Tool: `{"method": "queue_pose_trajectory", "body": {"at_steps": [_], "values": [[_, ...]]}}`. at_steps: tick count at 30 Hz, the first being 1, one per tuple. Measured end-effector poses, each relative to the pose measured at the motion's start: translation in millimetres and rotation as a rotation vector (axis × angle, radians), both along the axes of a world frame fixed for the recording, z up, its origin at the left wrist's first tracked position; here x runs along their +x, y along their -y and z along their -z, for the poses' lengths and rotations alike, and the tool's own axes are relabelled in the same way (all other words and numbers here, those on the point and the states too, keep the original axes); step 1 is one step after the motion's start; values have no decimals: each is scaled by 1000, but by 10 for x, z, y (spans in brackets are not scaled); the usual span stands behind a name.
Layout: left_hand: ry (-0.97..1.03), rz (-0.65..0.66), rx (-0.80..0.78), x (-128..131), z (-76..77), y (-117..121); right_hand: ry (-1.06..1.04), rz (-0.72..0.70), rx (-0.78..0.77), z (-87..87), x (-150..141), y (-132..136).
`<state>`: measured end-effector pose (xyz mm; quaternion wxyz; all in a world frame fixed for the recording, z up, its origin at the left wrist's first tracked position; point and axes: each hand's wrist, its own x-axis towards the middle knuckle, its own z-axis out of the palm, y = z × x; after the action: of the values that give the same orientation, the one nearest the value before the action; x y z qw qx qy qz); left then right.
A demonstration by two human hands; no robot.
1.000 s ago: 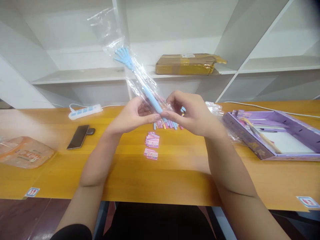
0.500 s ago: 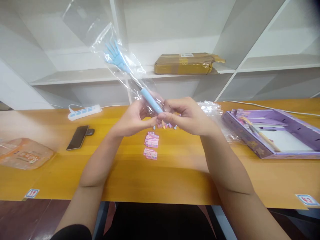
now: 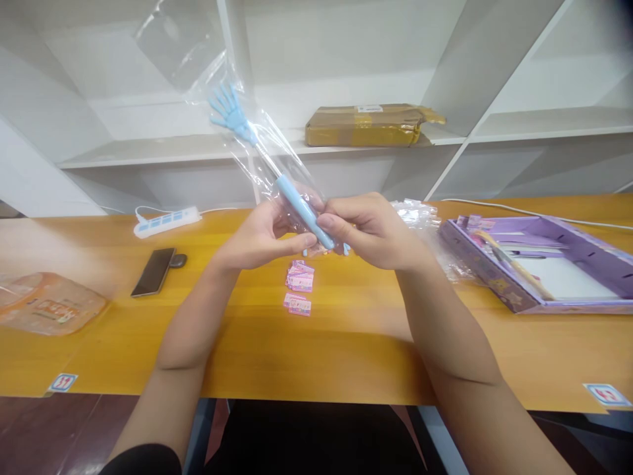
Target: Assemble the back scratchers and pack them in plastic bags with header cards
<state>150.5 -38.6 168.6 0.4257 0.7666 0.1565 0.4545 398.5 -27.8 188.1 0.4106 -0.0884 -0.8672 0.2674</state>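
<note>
A light-blue back scratcher [image 3: 298, 200], with a hand-shaped head and a thin metal rod, is held up slantwise, its head at the upper left. Around it is a clear plastic bag [image 3: 173, 49] that reaches on past the head. My left hand [image 3: 254, 241] is closed around the bagged handle from the left, its fingers partly hidden behind. Near the handle's lower end, my right hand [image 3: 373, 227] pinches it, thumb in front. Below on the table lie small pink printed cards [image 3: 299, 277] in two groups. Small coloured pieces behind the hands are mostly covered.
To the right are a heap of clear plastic bags [image 3: 420, 218] and a purple box [image 3: 514, 300] holding papers and pens. A phone [image 3: 153, 272], power strip [image 3: 168, 222] and orange bag [image 3: 54, 303] lie left. A taped carton [image 3: 366, 128] rests on the shelf.
The back scratcher's handle has shifted down and to the right, and its lower end now extends past my right thumb. The bag around it has shifted slightly. Both hands stay in nearly the same place.
</note>
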Motion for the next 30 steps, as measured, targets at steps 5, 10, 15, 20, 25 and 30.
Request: {"method": "queue_pose_trajectory", "body": {"at_steps": [5,10,15,20,25,30], "values": [[-18,-6,-43,-26,-22,0,12,-25,-15,-7,-9,7],[-44,-39,-40,-62,-44,-7,3,-105,-68,-8,-28,31],[-75,-26,-46,-86,-83,1,13,-120,-59,17,-8,8],[-49,-79,-25,-84,-114,-37,61,-66,-48,36,20,-70],[71,-361,2,-164,-132,-179,226,1,44,101,-74,-163],[209,-523,108,-385,-181,-328,450,-29,-7,280,-279,-295]]}}
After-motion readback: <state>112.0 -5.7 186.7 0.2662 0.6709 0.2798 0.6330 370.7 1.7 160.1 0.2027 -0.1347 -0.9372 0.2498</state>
